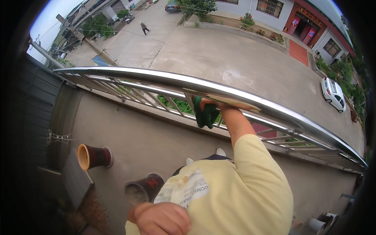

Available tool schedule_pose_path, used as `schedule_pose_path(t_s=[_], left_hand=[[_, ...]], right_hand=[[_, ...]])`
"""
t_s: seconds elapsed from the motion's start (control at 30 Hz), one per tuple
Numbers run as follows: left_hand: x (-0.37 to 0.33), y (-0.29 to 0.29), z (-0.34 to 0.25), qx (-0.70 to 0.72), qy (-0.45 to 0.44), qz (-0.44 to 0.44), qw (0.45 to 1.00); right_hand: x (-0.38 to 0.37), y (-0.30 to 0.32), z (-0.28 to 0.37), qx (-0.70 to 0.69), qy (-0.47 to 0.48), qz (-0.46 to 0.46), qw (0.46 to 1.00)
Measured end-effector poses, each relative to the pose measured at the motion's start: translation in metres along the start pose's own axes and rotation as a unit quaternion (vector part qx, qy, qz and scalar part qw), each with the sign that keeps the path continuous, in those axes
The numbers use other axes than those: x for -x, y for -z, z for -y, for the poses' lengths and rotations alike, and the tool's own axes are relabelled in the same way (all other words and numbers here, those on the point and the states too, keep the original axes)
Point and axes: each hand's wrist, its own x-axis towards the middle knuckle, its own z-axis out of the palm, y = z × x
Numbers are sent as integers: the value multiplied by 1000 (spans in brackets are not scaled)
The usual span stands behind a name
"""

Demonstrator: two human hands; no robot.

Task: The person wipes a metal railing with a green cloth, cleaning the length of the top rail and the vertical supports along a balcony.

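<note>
My right arm reaches forward in a yellow sleeve to the shiny metal railing (172, 82). In my right hand (207, 102) is a dark green cloth (205, 116). It hangs in folds against the railing, just under the broad top rail. The cloth hides part of my fingers. My left hand (166, 217) is down at the lower edge, in front of my yellow shirt (235, 192). Its fingers look curled in, and I see nothing in them; the fingertips are hidden.
Two dark pots, one with a yellow rim (83, 157) and one with a red mark (152, 183), lie on the concrete floor (125, 145) at left. A grey board (76, 176) is beside them. Beyond the railing, a yard below holds a white car (333, 94) and a walking person (144, 28).
</note>
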Motion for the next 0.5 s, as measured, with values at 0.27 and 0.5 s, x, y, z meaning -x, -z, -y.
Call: schedule_pose_path(t_s=[0.27, 0.5], left_hand=[[-7, 10, 7, -12, 24, 32, 999], [-8, 22, 12, -32, 49, 59, 997]], right_hand=[[44, -24, -2, 176, -7, -118, 977], [138, 18, -58, 155, -57, -103, 981]])
